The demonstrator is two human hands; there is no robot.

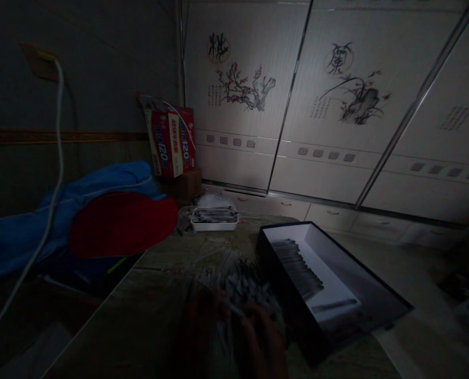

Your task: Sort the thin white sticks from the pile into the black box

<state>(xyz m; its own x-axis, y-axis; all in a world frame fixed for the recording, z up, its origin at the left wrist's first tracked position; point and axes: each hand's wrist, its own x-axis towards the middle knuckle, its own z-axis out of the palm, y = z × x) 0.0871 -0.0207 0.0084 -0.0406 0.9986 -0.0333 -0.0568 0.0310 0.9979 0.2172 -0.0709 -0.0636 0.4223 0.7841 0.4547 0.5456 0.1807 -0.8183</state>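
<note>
In the dim head view my left hand (205, 316) and my right hand (260, 337) are close together, low over the table. Their fingers are closed around a slim, pale, pen-like stick (231, 306) that spans the gap between them; blur and darkness hide its details. Just beyond my hands lies a loose pile of thin pale and dark sticks (250, 287). To the right stands an open dark-rimmed box (332, 252) with a white inside, where a row of dark slender sticks (297, 268) lies side by side, with one apart near the close end.
A white tray (214, 226) of similar sticks sits at the table's far edge. Left of the table (139, 316) are a red oval item (121, 223) and blue cloth (100, 181). A white cable (58, 158) hangs at left; a red carton (173, 142) stands by the cabinet doors (238, 163).
</note>
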